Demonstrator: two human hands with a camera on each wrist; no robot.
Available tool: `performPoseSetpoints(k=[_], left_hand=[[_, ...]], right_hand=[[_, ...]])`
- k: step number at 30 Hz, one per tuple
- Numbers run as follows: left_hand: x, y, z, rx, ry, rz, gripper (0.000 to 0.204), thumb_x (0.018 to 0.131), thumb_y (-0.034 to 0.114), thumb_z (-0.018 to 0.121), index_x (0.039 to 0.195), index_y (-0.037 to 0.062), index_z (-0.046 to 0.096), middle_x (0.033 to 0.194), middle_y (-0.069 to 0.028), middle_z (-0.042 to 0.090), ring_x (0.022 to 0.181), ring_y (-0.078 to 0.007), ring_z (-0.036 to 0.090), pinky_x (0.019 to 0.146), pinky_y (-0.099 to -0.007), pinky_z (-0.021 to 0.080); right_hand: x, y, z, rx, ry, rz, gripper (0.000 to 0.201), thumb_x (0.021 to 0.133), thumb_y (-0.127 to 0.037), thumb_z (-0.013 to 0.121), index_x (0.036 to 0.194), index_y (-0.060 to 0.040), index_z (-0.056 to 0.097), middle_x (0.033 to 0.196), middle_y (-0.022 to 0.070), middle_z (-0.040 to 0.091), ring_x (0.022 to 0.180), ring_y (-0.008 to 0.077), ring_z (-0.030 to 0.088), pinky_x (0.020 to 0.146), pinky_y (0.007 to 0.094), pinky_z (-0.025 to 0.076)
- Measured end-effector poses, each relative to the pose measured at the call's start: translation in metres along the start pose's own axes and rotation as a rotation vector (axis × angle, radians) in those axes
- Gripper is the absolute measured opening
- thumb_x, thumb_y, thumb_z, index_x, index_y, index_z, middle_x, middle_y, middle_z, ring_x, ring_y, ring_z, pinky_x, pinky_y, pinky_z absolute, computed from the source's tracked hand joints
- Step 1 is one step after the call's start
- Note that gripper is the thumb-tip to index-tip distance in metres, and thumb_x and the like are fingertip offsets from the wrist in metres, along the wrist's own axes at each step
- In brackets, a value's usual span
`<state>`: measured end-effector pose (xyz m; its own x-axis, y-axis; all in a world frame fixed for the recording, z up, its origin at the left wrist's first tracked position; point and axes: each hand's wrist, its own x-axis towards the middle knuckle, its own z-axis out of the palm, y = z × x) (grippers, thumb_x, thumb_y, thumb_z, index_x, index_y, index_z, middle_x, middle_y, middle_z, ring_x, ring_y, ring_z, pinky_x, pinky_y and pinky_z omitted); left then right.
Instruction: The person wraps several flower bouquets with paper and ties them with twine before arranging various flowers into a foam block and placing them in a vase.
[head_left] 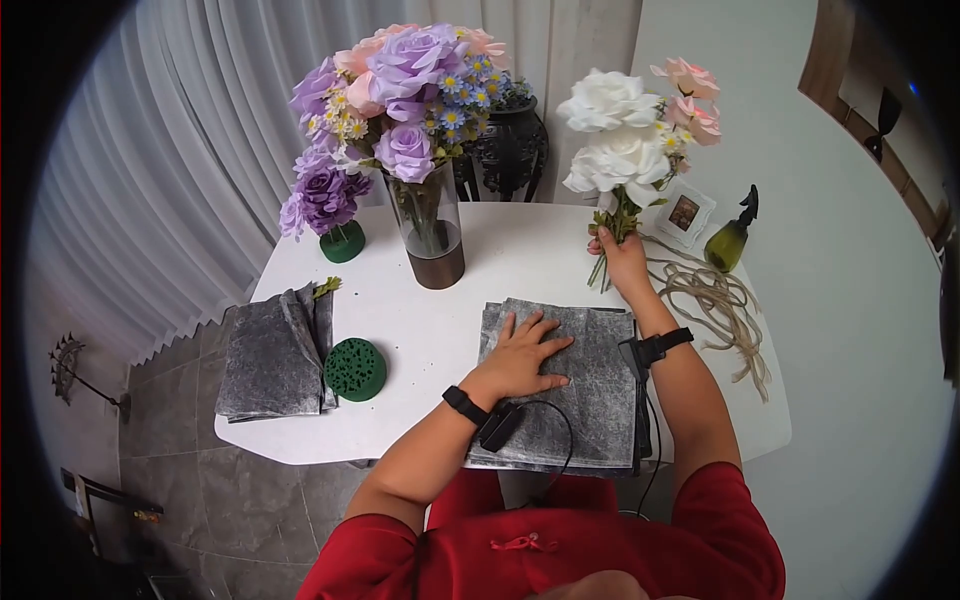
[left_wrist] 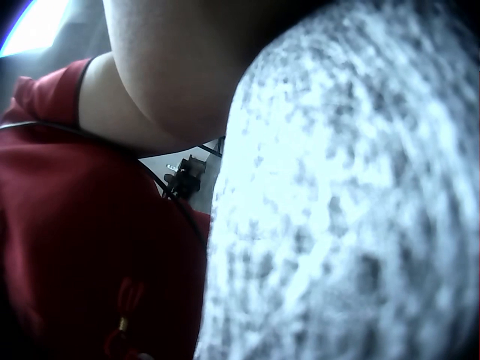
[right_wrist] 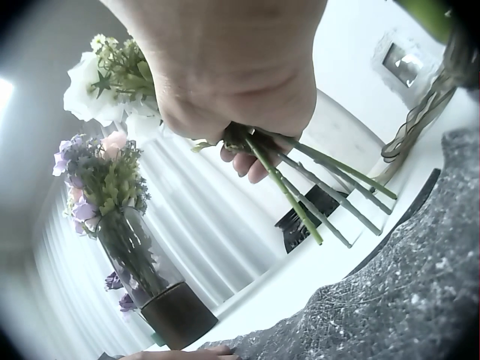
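My right hand (head_left: 624,262) grips a bunch of artificial flowers by the stems, with large white roses (head_left: 622,158) and smaller pink ones (head_left: 692,118) above the fist. The cut ends of the green stems (right_wrist: 315,191) stick out below that hand in the right wrist view. My left hand (head_left: 522,357) rests flat with spread fingers on a stack of dark grey mottled wrapping sheets (head_left: 600,400) at the table's front. In the left wrist view the grey sheet (left_wrist: 337,210) fills the right side, and the hand itself is hidden.
A glass vase (head_left: 437,262) of purple, pink and blue flowers stands at the back. Leftward are purple flowers in green foam (head_left: 343,242), a round green flower holder (head_left: 355,370) and more grey sheets (head_left: 270,360). Twine (head_left: 720,310), a photo frame (head_left: 685,213) and a spray bottle (head_left: 727,245) lie right.
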<state>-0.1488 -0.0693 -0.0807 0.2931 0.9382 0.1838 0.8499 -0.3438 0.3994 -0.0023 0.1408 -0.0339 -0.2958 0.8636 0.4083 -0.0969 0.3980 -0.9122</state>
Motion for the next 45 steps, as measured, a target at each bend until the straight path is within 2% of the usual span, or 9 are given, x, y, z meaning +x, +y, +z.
performPoseSetpoints(k=[6,11,15,18,20,24,32,37,45], left_hand=[[0.001,-0.005,0.001,-0.098,0.031,0.024,0.063,0.081,0.048,0.067,0.134,0.0161,0.052,0.142,-0.0127,0.042,0.14,-0.0331,0.026,0.115,-0.0547,0.007],[0.014,-0.012,-0.006,-0.455,0.186,-0.031,0.047,0.089,0.037,0.061,0.124,0.0073,0.058,0.126,-0.0159,0.056,0.128,-0.0338,0.045,0.113,-0.0477,0.024],[0.013,-0.014,-0.017,-1.569,0.134,-0.19,0.046,0.099,0.043,0.044,0.113,0.0003,0.057,0.111,-0.0163,0.062,0.096,-0.0245,0.065,0.09,-0.0347,0.051],[0.011,0.0,-0.01,-1.717,-0.001,-0.14,0.044,0.099,0.044,0.044,0.124,0.0081,0.05,0.113,-0.0147,0.06,0.099,-0.0302,0.064,0.09,-0.0406,0.051],[0.009,0.009,-0.01,-1.631,-0.143,-0.097,0.036,0.097,0.033,0.053,0.122,0.0085,0.047,0.111,-0.0128,0.061,0.095,-0.0293,0.066,0.083,-0.0388,0.054],[0.012,0.009,-0.004,-1.449,-0.233,-0.104,0.022,0.098,0.02,0.053,0.115,0.0075,0.049,0.098,-0.0093,0.062,0.079,-0.0242,0.068,0.078,-0.0371,0.056],[0.016,-0.005,0.008,-1.701,-0.17,-0.169,0.015,0.1,0.016,0.048,0.109,0.005,0.05,0.088,-0.0073,0.061,0.074,-0.0221,0.068,0.072,-0.0389,0.059],[0.019,-0.005,0.005,-1.524,-0.23,-0.259,0.019,0.099,0.017,0.051,0.113,0.0047,0.051,0.095,-0.0088,0.063,0.083,-0.0233,0.068,0.078,-0.0386,0.058],[0.017,0.005,-0.001,-1.601,-0.215,-0.248,0.026,0.096,0.015,0.055,0.119,0.0022,0.049,0.108,-0.0122,0.061,0.093,-0.0258,0.067,0.087,-0.0391,0.055]], right_hand=[[-0.018,-0.099,-0.007,0.265,0.039,0.067,0.024,0.099,-0.018,0.05,0.109,0.0035,0.055,0.095,0.0112,0.062,0.079,0.0198,0.064,0.076,0.0329,0.056],[-0.073,-0.106,-0.007,0.646,-0.379,0.276,0.024,0.098,-0.017,0.05,0.114,0.0012,0.053,0.102,0.0111,0.061,0.097,0.0231,0.061,0.083,0.0371,0.055],[-0.101,-0.06,0.011,0.581,-0.394,0.33,0.024,0.098,-0.017,0.051,0.115,-0.0004,0.054,0.103,0.0105,0.061,0.097,0.0222,0.061,0.082,0.0363,0.054],[-0.104,-0.046,0.02,0.608,-0.493,0.364,0.025,0.097,-0.017,0.052,0.117,-0.001,0.054,0.107,0.0107,0.062,0.094,0.0196,0.062,0.082,0.0346,0.054],[-0.105,-0.048,0.017,0.464,-0.576,0.554,0.026,0.097,-0.018,0.053,0.118,-0.0012,0.054,0.111,0.0103,0.061,0.09,0.0164,0.062,0.071,0.0291,0.055],[-0.113,-0.045,0.026,0.468,-0.476,0.528,0.03,0.098,-0.021,0.052,0.122,-0.0025,0.051,0.117,0.0109,0.059,0.085,0.0156,0.062,0.049,0.0221,0.051],[-0.111,-0.029,0.03,0.686,-0.497,0.617,0.032,0.097,-0.02,0.054,0.124,-0.0058,0.047,0.11,0.0095,0.062,0.078,0.0171,0.064,0.048,0.0248,0.05],[-0.112,-0.01,0.034,0.527,-0.344,0.611,0.028,0.095,-0.019,0.057,0.118,-0.0067,0.048,0.087,0.0033,0.061,0.05,0.0114,0.054,0.035,0.0227,0.038],[-0.108,-0.003,0.033,0.659,-0.288,0.654,0.023,0.094,-0.014,0.059,0.115,-0.0075,0.051,0.086,0.0016,0.06,0.056,0.0099,0.056,0.036,0.0209,0.036]])
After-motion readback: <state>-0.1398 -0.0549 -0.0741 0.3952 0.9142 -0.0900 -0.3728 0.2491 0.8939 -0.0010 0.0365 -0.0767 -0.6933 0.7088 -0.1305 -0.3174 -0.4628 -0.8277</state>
